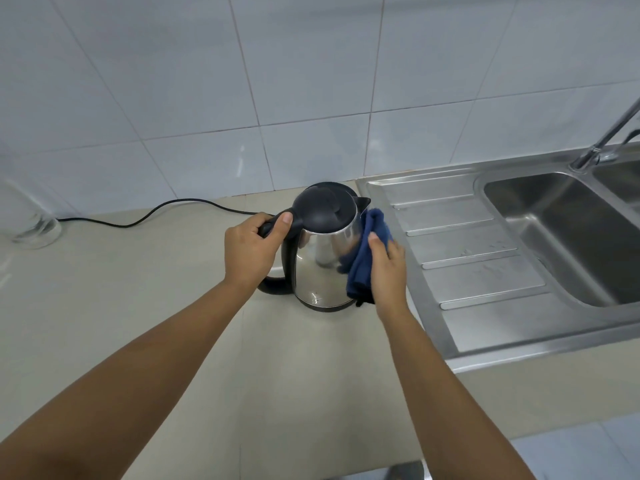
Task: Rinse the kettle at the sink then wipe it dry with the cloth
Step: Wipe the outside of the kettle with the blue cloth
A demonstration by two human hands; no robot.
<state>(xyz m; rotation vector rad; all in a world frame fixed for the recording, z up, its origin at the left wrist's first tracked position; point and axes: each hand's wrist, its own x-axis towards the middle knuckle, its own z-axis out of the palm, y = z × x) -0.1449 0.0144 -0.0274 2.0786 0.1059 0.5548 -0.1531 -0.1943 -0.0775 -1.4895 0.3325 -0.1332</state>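
A steel kettle (320,268) with a black lid and black handle stands upright on the beige counter, just left of the sink's drainboard. My left hand (250,249) is wrapped around the top of the handle, thumb resting by the lid. A dark blue cloth (363,261) is pressed flat against the kettle's right side by my right hand (388,268). The lid is closed. The kettle's far side and most of its spout are hidden.
The stainless sink (540,202) with ribbed drainboard and basin lies to the right, its tap (604,136) at the back. A black power cord (156,214) runs along the wall. A clear glass jar (33,223) stands at the far left. Tiled wall behind.
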